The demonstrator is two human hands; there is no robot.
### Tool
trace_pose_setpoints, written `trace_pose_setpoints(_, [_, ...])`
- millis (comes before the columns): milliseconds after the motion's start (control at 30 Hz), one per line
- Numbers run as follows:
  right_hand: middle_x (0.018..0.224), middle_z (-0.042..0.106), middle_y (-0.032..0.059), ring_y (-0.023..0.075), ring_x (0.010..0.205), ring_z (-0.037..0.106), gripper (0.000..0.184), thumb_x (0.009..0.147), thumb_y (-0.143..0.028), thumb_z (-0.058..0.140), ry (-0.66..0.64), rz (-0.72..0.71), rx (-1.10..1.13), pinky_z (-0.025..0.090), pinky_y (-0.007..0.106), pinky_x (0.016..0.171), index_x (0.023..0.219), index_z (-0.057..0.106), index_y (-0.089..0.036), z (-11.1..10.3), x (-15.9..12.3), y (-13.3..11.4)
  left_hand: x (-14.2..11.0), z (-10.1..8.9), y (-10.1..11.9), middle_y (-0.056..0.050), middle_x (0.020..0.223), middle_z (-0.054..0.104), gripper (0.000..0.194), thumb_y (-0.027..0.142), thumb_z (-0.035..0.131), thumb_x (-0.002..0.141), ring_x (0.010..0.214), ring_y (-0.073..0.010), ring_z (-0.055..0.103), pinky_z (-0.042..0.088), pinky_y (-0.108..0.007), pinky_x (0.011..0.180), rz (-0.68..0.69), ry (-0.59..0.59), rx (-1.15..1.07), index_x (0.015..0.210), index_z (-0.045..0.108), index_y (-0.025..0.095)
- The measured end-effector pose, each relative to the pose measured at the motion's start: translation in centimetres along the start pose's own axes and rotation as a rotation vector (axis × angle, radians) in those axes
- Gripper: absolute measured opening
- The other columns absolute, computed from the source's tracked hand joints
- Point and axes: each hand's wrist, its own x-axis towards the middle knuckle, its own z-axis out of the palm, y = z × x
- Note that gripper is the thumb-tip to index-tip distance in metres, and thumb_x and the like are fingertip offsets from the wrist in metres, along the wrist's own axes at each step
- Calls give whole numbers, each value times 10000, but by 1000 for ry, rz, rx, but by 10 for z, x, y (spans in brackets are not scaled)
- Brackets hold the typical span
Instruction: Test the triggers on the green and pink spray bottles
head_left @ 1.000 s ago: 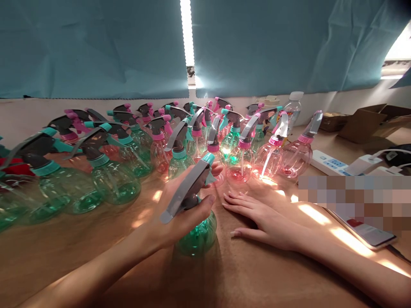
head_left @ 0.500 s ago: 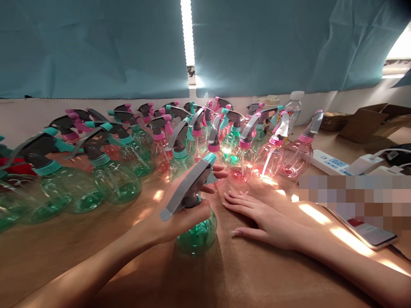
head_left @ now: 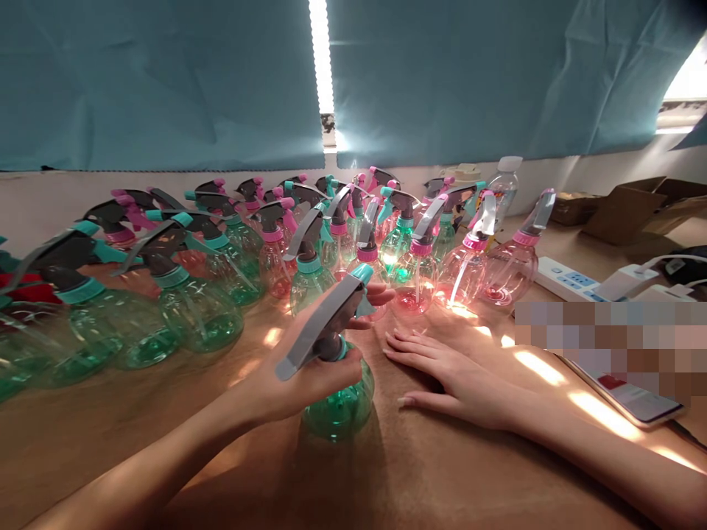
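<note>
Left hand [head_left: 292, 383], directly left of the landmark and the nearer of the two, is curled loosely around the neck, thumb on the near side, fingers reaching past the trigger. Landmark: translucent green, round-bodied plastic spray bottle [head_left: 338, 414] with grey lever and teal nozzle; long axis near upright, base apparently on the brown tabletop [head_left: 442, 478], nozzle aimed away and rightward. Right hand [head_left: 458, 383], right of this bottle and apart from it, lies flat, fingers extended, holding nothing.
</note>
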Motion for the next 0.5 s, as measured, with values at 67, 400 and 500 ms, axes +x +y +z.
trace_pose_setpoints(67, [1589,280,57,294,1462,251,697,923,-534,568,-4,-1,-2,232,507,1193,1518,324,-265,0,0,0,1,2,1,-65,1228,680,661,64,588,753,1019,-244,691,574,-320,780,-5,26,-1,1366,494,294])
trace_pose_setpoints(400, [1589,283,49,278,1467,241,700,927,-550,550,-13,1,-35,234,495,1195,1520,319,-259,-1,1,-1,4,6,9,-55,1040,722,487,92,553,709,968,-234,691,564,-280,693,38,98,48,1166,617,245])
trace_pose_setpoints(500, [1587,286,50,289,1461,253,693,920,-537,570,-3,-2,-4,244,506,1190,1515,332,-273,0,0,-1,5,6,12,-39,899,718,435,104,544,670,863,-218,690,555,-283,672,52,140,93,1080,633,221])
